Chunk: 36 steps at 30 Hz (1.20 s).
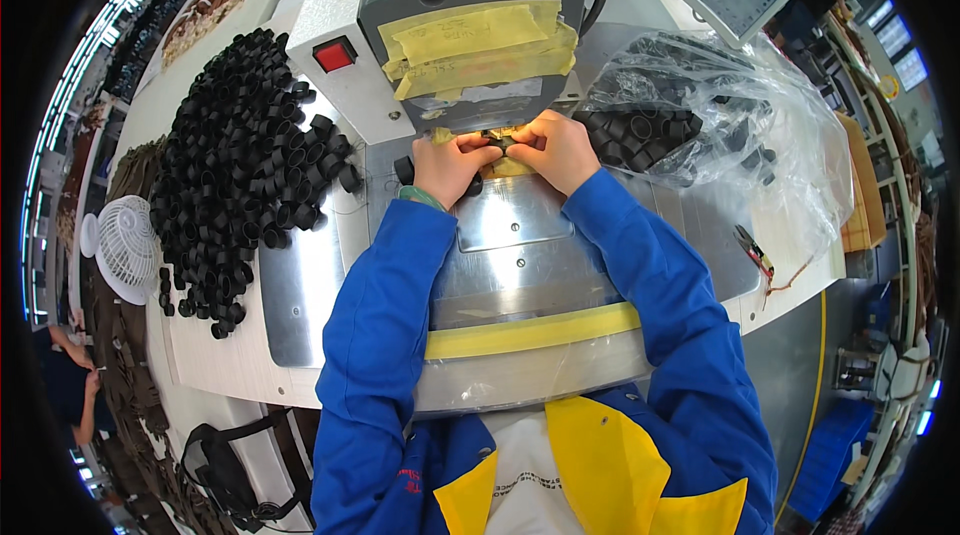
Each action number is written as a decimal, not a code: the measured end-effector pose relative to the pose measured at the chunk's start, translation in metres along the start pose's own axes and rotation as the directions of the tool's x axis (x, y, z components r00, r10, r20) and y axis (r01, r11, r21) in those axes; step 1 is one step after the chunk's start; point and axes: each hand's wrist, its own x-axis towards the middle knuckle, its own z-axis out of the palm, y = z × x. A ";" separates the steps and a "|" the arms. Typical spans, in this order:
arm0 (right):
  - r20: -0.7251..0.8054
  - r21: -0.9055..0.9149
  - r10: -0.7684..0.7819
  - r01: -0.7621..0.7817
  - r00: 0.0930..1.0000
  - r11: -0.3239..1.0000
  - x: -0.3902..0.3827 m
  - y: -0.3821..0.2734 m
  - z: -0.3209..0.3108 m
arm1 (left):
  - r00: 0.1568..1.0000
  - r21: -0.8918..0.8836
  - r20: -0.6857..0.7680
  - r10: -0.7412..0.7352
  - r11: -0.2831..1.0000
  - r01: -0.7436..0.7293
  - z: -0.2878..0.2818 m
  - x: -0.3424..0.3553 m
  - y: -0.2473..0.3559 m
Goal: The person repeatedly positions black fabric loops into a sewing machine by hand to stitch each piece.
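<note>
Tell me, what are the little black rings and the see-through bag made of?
The black rings look like matte elastic band or rubber, soft and dull; I can't tell which. The bag seems thin clear plastic: it crinkles and shines.
</note>
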 end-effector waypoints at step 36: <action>-0.076 -0.047 -0.135 0.132 0.988 0.990 -0.001 -0.003 -0.003 | 0.999 0.042 0.025 -0.029 0.999 0.028 -0.006 -0.006 0.015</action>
